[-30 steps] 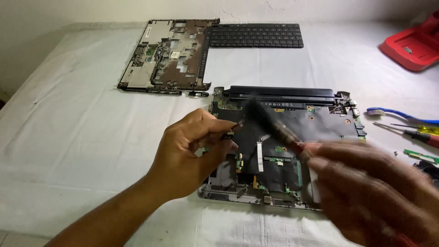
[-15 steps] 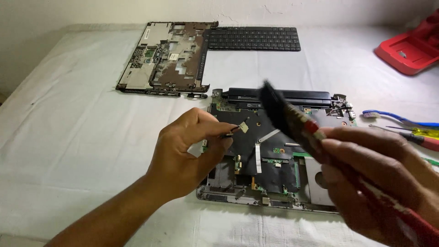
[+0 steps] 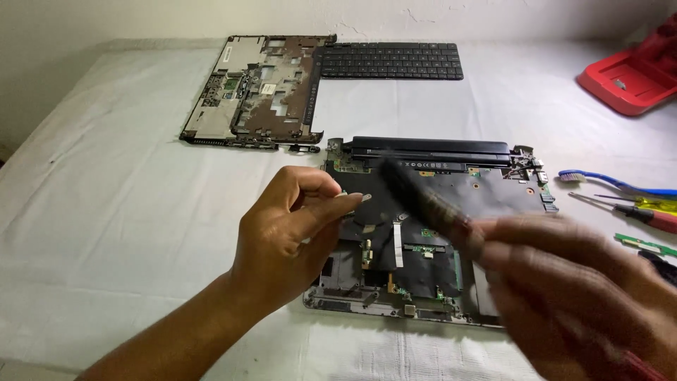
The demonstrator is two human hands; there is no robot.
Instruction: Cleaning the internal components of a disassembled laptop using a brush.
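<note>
The opened black laptop base with its bare circuit board (image 3: 451,233) lies on the white cloth-covered table (image 3: 106,212). Over its left edge, the left hand (image 3: 289,233) pinches a small pale flat piece (image 3: 356,199) between thumb and fingertip. Over its right half, the blurred right hand (image 3: 571,282) grips a dark brush-like tool (image 3: 423,197). Beyond the base lie 1 stripped brown palm-rest frame (image 3: 254,95) and 1 black keyboard (image 3: 391,61); to its far right sits a red plastic tray (image 3: 627,77), contents unclear.

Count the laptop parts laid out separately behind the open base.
2: the palmrest frame at the back left of the white cloth, and the black keyboard beside it to the right. Others may lie out of frame.
</note>
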